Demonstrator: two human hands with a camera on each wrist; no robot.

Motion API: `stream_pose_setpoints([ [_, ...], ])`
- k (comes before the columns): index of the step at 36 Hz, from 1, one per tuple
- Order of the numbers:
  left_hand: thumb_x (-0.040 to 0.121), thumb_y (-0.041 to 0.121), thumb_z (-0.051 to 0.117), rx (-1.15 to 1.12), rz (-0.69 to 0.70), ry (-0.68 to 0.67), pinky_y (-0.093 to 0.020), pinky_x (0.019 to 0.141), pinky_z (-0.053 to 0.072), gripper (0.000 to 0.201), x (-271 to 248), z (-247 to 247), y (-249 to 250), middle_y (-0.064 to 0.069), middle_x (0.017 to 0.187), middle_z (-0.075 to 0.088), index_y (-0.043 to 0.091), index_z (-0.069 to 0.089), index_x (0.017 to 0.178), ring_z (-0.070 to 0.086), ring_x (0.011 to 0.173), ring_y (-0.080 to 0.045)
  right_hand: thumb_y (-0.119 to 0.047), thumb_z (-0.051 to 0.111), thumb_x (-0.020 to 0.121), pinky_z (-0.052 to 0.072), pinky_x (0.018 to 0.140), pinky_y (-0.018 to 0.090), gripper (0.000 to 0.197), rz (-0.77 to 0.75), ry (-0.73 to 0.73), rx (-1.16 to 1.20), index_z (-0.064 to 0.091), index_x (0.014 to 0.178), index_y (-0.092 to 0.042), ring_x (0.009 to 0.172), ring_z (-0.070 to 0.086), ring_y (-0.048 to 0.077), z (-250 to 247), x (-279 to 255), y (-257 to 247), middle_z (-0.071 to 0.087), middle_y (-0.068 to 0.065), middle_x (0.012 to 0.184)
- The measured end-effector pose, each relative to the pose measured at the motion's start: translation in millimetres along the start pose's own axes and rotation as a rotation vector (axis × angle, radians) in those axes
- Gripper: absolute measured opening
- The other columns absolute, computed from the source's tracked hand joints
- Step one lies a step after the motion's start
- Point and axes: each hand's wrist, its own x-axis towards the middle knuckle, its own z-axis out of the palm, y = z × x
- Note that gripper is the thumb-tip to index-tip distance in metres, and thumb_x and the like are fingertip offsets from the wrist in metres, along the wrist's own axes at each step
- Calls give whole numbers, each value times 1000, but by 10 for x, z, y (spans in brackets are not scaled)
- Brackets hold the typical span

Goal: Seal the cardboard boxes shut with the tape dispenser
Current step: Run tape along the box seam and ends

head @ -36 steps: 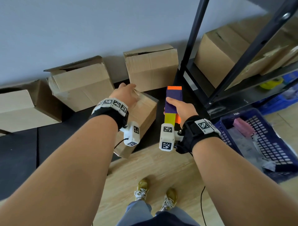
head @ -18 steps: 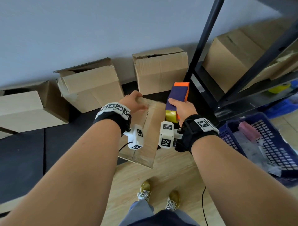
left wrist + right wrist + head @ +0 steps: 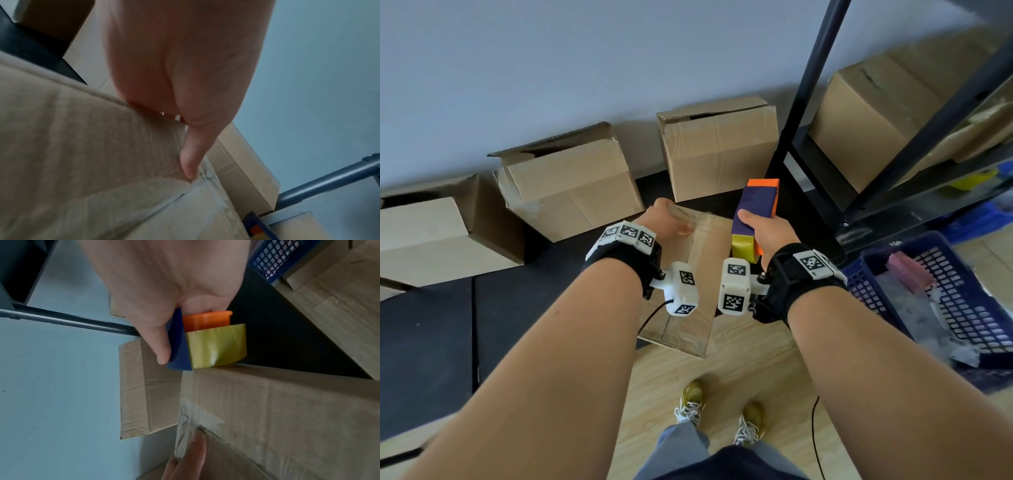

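My left hand (image 3: 669, 221) grips the far edge of a closed cardboard box (image 3: 700, 274), fingers over the edge. The thumb (image 3: 188, 162) presses on the old clear tape beside the top seam. The box (image 3: 72, 162) lies lengthwise in front of me with its top up. Just right of it, my right hand (image 3: 765, 234) holds a purple and orange tape dispenser (image 3: 755, 209) upright. A yellow tape end (image 3: 217, 348) hangs at the dispenser's lower end and touches the box's right edge (image 3: 267, 395). The left thumb shows at the bottom of the right wrist view.
Three more cardboard boxes (image 3: 571, 192) (image 3: 719, 150) (image 3: 424, 240) stand along the wall on a black mat (image 3: 431, 342). A black metal rack (image 3: 811, 85) with a box (image 3: 866, 113) rises at the right. A blue basket (image 3: 945, 301) sits below it. My shoes (image 3: 688, 404) stand on wood floor.
My left hand has swung the box round from a tilt, so its top faces up and its long side points at me. The dispenser has come down beside the box's right edge.
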Motion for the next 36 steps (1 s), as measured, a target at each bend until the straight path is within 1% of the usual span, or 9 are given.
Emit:
stream_pose_setpoints([
  [2,88,27,67,22,-13,5,-30,92,39,72,-7,0,11,-12,132,52,10,29,146,51,120,-27,-26,79,84,51,101,50,27,-4,14,-7,63,103,-14,104,68,32,11,14,4,71,12,111],
  [5,89,28,65,61,-10,-3,-32,92,41,62,-45,-20,50,-9,133,49,6,37,140,52,118,-26,-25,80,83,52,101,49,36,-9,45,-7,66,113,-10,104,68,32,29,24,11,72,13,112],
  [9,85,35,67,149,21,66,-41,107,37,73,-42,4,42,-11,146,27,4,34,142,36,132,-28,-27,81,82,52,100,49,43,-8,71,-27,66,116,-6,104,68,32,40,31,14,71,14,112],
  [12,90,33,62,142,156,197,-36,119,19,81,-88,26,5,-11,157,15,5,16,151,16,145,-27,-28,80,82,52,100,48,48,2,75,-46,63,121,-6,105,67,32,54,22,19,70,13,114],
  [16,93,22,54,42,292,261,-31,111,30,53,-98,96,-41,-4,148,37,14,41,144,38,134,-21,-28,80,82,53,99,48,48,9,85,-38,63,122,-7,104,67,32,56,8,43,70,13,113],
  [19,94,22,52,94,326,227,-28,105,33,45,-77,109,-57,-1,141,38,21,48,139,40,129,-19,-28,80,82,53,99,48,49,15,90,-35,63,122,-7,104,67,32,54,3,52,70,13,113],
  [24,91,14,50,452,441,163,-44,113,20,57,-84,31,68,3,150,28,46,42,138,19,139,-23,-29,80,82,52,100,48,51,13,89,-35,62,123,-6,105,66,32,53,0,36,70,13,114],
  [28,89,0,40,488,439,37,-46,107,29,63,-74,46,151,1,139,43,42,46,135,26,134,-24,-28,82,80,53,99,49,51,22,87,-21,64,121,-5,104,67,33,53,1,55,71,14,112],
  [36,89,4,38,569,433,-54,-45,106,31,60,56,26,176,-1,133,42,43,42,134,26,133,-28,-28,81,81,53,99,49,47,20,81,-22,64,119,-4,104,67,33,41,-13,45,71,15,112],
])
